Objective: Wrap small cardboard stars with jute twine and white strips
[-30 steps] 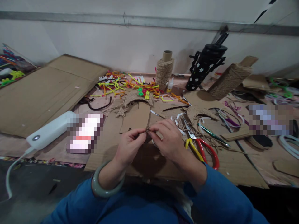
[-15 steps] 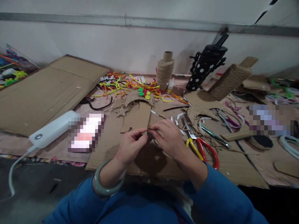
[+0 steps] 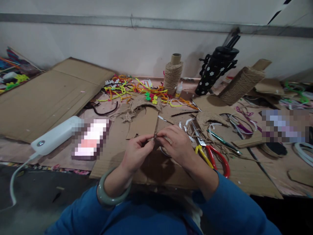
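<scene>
Head view: left hand [image 3: 135, 154] and right hand [image 3: 176, 145] are meeting fingertip to fingertip over the cardboard sheet [image 3: 156, 169]; both are pinching a small jute twine piece [image 3: 155, 136], fingers clamped on it, held just above the sheet; scissors [image 3: 210, 154] are lying just beside the right hand. Risk, as I'm reading it: the piece is tiny, so a pinch loosening mid-twist could be letting it unravel or drop into the twine scraps nearby; a sleeve could be snagging the scissors.

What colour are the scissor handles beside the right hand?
One yellow, one red scissor handles; head view.
</scene>
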Demonstrator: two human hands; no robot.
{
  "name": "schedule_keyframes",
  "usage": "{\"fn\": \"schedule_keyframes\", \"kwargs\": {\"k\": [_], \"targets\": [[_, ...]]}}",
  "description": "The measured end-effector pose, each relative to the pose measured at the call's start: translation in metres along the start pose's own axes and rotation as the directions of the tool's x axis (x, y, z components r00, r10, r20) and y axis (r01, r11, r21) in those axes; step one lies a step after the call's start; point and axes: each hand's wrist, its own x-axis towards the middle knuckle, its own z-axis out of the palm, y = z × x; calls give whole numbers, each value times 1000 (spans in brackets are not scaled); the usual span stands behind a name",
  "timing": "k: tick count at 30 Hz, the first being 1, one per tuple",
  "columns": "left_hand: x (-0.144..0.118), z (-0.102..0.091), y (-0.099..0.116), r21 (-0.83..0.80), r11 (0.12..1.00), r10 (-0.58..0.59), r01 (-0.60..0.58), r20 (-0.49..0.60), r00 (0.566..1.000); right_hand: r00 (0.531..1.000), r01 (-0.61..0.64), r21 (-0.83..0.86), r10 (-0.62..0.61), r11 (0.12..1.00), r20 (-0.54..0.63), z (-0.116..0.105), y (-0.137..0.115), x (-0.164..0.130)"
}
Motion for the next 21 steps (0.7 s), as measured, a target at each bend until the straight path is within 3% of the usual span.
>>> {"fn": "schedule_keyframes", "kwargs": {"k": [7, 15, 21], "targets": [[1, -2, -3, 40, 999, -8, 8, 3, 1000, 1000, 22, -25, -22, 999, 16, 0, 2, 0], [2, 2, 0, -85, 993, -86, 81, -53, 995, 1000, -27, 28, 27, 999, 8, -6, 1, 2], [4, -2, -4, -20, 997, -80, 78, -123, 989, 973, -138, 51, 126, 989, 193, -11, 2, 5]]}}
